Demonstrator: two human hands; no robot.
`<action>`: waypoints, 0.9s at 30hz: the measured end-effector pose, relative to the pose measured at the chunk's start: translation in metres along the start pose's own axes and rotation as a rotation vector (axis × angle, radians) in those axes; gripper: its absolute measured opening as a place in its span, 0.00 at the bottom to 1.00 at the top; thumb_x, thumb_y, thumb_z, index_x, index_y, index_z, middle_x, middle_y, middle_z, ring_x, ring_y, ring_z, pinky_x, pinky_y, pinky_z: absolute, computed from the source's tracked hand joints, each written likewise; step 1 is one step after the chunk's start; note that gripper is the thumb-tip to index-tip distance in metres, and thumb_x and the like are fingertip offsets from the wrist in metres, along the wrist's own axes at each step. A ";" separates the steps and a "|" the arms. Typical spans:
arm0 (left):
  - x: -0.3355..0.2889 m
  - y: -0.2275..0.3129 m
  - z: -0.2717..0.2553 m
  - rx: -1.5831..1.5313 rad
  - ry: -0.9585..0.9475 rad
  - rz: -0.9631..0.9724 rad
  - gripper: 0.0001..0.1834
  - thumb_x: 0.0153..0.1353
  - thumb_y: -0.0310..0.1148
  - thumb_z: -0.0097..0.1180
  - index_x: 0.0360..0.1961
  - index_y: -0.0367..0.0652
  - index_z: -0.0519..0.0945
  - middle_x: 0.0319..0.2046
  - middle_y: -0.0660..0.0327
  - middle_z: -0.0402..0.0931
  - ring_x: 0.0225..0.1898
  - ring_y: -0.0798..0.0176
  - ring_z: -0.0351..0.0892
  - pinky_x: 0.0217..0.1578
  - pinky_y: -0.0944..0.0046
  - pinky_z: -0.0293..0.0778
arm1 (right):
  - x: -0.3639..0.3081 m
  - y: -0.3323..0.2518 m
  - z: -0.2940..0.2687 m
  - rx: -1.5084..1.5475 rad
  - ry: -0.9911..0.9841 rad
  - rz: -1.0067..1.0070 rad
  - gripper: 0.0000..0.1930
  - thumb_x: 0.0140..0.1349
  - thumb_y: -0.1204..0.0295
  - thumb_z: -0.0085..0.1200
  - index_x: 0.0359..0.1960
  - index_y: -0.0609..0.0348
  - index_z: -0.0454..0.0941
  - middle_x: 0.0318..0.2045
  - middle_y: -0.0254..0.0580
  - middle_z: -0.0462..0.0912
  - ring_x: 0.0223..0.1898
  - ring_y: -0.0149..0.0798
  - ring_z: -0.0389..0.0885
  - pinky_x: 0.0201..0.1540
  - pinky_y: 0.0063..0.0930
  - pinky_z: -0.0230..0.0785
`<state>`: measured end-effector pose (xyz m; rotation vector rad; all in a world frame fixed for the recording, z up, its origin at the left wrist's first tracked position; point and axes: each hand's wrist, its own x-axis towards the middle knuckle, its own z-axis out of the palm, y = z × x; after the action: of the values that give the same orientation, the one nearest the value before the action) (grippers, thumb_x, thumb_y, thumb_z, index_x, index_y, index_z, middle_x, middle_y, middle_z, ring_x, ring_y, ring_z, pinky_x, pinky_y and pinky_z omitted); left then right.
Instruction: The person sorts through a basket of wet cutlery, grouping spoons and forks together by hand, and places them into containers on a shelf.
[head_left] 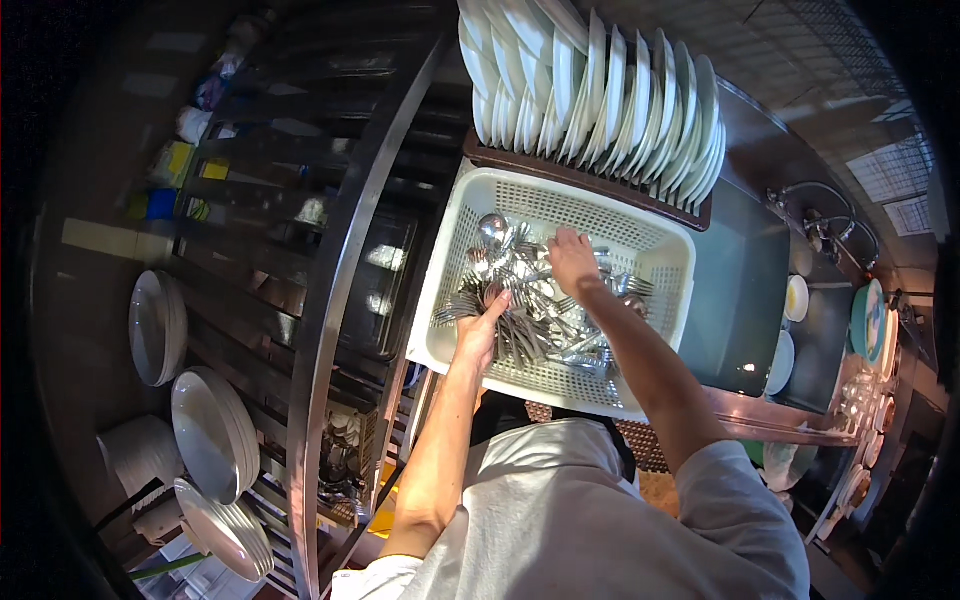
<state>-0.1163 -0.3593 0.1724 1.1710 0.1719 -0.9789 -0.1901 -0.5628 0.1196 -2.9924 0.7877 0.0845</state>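
A white perforated plastic basket [655, 225] in front of me holds a heap of metal cutlery [545, 290], forks and spoons lying in a jumble. At the heap's left side, my left hand [481, 335] is closed around a bunch of forks [518, 335], their tines and handles fanning out past the fingers. My right hand [573, 262] reaches into the basket over the far middle of the heap, with its fingers bent down toward the cutlery. Whatever its fingertips hold is hidden beneath them. A round ladle-like bowl [492, 229] shines at the heap's far left.
Beyond the basket, a brown rack [590, 178] holds many white plates [600, 95] on edge. A sink basin [735, 290] with a faucet [820, 225] lies to the right. On the left stand slatted metal shelving [335, 290] and stacked white plates [215, 435].
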 end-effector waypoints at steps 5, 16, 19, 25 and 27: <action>0.000 0.001 -0.013 -0.073 0.001 -0.010 0.24 0.59 0.27 0.65 0.56 0.38 0.74 0.52 0.60 0.76 0.52 0.64 0.74 0.57 0.62 0.68 | -0.007 -0.001 -0.067 0.857 -0.204 0.238 0.08 0.68 0.69 0.47 0.42 0.56 0.76 0.42 0.44 0.75 0.52 0.37 0.71 0.52 0.30 0.60; 0.012 -0.004 0.002 -0.083 0.044 0.082 0.19 0.66 0.39 0.58 0.53 0.39 0.76 0.46 0.59 0.78 0.47 0.60 0.77 0.50 0.59 0.76 | -0.095 -0.118 -0.077 1.031 0.226 0.193 0.18 0.69 0.71 0.44 0.59 0.57 0.73 0.39 0.50 0.74 0.36 0.57 0.79 0.38 0.47 0.70; 0.001 -0.012 0.006 -0.149 0.038 -0.056 0.24 0.68 0.50 0.53 0.52 0.40 0.76 0.45 0.59 0.78 0.46 0.62 0.78 0.48 0.62 0.76 | -0.091 -0.129 -0.075 1.054 0.198 0.328 0.18 0.66 0.74 0.48 0.58 0.59 0.73 0.37 0.47 0.71 0.36 0.51 0.77 0.38 0.43 0.71; -0.020 -0.002 0.016 -0.009 0.067 0.010 0.23 0.64 0.43 0.60 0.53 0.38 0.75 0.43 0.60 0.79 0.41 0.68 0.78 0.42 0.67 0.76 | -0.104 -0.115 -0.075 0.834 0.111 0.137 0.19 0.63 0.72 0.50 0.57 0.57 0.72 0.46 0.50 0.69 0.44 0.52 0.77 0.43 0.45 0.73; -0.026 0.013 0.021 0.195 0.165 0.038 0.20 0.62 0.35 0.64 0.51 0.39 0.74 0.41 0.62 0.79 0.41 0.67 0.78 0.42 0.67 0.75 | -0.123 -0.094 -0.090 0.825 0.168 -0.011 0.24 0.59 0.74 0.54 0.60 0.55 0.70 0.51 0.52 0.69 0.53 0.51 0.72 0.51 0.42 0.70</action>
<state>-0.1300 -0.3620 0.2050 1.4300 0.1876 -0.8801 -0.2466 -0.4259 0.2199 -2.2300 0.6106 -0.3963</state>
